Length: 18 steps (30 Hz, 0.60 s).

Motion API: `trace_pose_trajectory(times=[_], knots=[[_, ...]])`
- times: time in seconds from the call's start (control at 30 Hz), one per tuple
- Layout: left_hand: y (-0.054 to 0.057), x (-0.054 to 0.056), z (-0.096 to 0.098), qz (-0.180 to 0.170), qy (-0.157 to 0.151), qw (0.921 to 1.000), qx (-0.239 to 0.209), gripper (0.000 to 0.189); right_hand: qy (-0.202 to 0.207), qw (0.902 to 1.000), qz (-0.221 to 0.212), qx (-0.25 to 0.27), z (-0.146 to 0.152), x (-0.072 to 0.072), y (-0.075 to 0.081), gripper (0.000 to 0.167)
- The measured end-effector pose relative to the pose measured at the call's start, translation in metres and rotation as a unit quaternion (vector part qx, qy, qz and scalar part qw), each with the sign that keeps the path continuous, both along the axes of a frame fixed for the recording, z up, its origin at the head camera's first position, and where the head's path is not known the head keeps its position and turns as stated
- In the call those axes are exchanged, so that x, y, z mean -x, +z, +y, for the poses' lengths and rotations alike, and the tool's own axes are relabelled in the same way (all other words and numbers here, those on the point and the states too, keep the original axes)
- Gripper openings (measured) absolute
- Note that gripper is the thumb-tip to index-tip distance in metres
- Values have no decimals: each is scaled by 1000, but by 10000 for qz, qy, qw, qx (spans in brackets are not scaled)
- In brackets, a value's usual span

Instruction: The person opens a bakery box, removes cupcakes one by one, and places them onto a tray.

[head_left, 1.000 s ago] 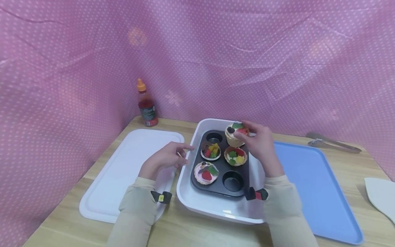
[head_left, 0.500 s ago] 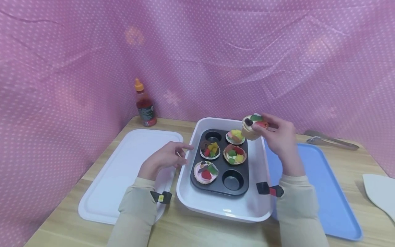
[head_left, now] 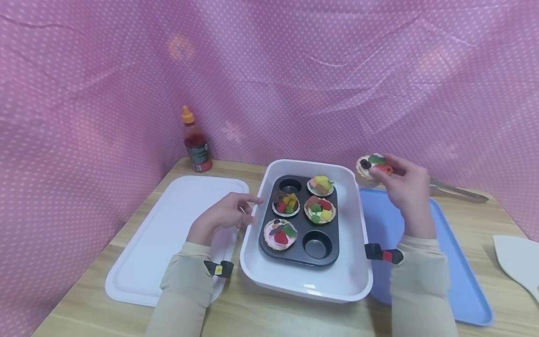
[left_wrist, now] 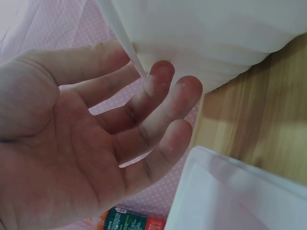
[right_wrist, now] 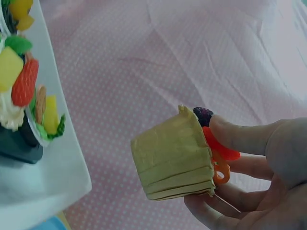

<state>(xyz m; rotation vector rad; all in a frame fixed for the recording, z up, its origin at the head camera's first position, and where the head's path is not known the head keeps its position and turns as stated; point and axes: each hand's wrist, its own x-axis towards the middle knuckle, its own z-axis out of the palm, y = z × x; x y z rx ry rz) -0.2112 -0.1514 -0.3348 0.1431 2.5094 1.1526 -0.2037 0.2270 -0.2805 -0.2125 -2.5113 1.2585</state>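
My right hand (head_left: 406, 182) pinches a fruit tart (head_left: 372, 167) with a pale pleated cup and a berry, red slice and green leaf on top. It is raised over the far end of the blue tray. The right wrist view shows the tart's cup (right_wrist: 172, 158) tilted, thumb at the topping and fingers at the rim. My left hand (head_left: 225, 213), fingers loosely bent, rests at the left rim of the white bin (head_left: 311, 288); in the left wrist view its fingertips (left_wrist: 163, 72) meet the rim. Inside the bin a dark muffin tin (head_left: 290, 255) bears several fruit tarts, with two bare cups.
A white tray (head_left: 168, 224) lies left of the bin, and a blue tray (head_left: 455, 252) right of it. A red sauce bottle (head_left: 196, 145) stands back left. Metal tongs (head_left: 461, 191) lie back right; a white paddle-shaped board (head_left: 518, 262) is at the right edge.
My right hand has carried the fruit tart rightward from above the muffin tin, past the bin's rim, uncovering a yellow-topped tart in the back right cup. The left hand has stayed at the rim.
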Motion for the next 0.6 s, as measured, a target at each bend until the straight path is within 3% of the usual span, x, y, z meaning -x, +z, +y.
trace_pose_trajectory(times=[0.37,0.6], knots=[[-1,1,0,-52,34,10000,-64,54,-309,9988,-307,-215,18,7,-13,60],[1,0,-1,-79,42,10000,-23,54,-229,9980,-588,-1,27,11,-25,62]])
